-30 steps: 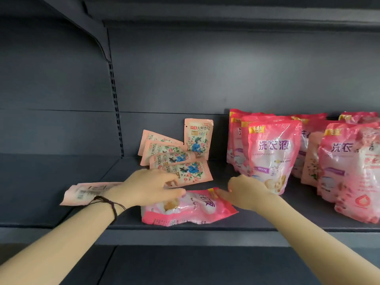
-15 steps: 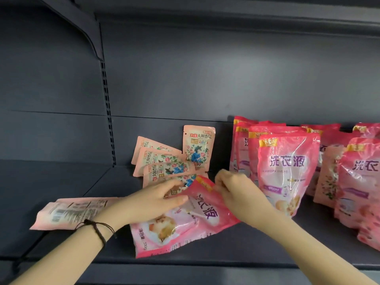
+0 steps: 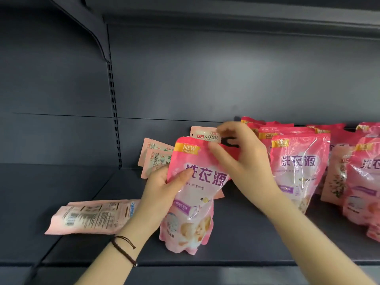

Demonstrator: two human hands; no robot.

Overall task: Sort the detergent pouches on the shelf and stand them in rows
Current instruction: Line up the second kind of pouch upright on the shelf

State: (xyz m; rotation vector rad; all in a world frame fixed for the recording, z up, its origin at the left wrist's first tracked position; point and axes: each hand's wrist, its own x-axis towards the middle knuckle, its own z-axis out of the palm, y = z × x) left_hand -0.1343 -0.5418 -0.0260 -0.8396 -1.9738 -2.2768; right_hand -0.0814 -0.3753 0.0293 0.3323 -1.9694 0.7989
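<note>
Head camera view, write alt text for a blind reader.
A pink detergent pouch is held upright on a dark shelf, left hand gripping its side, right hand pinching its top. More pink pouches stand at right; a pale pouch lies flat at left.

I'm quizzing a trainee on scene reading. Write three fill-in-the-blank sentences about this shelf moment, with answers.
1. The left hand grips the bright pink pouch, held ____ on the shelf.
2. The right hand pinches that pouch's ____ edge.
3. The pale pouch left of it lies ____, barcode showing.
Answers: upright, top, flat.
</note>
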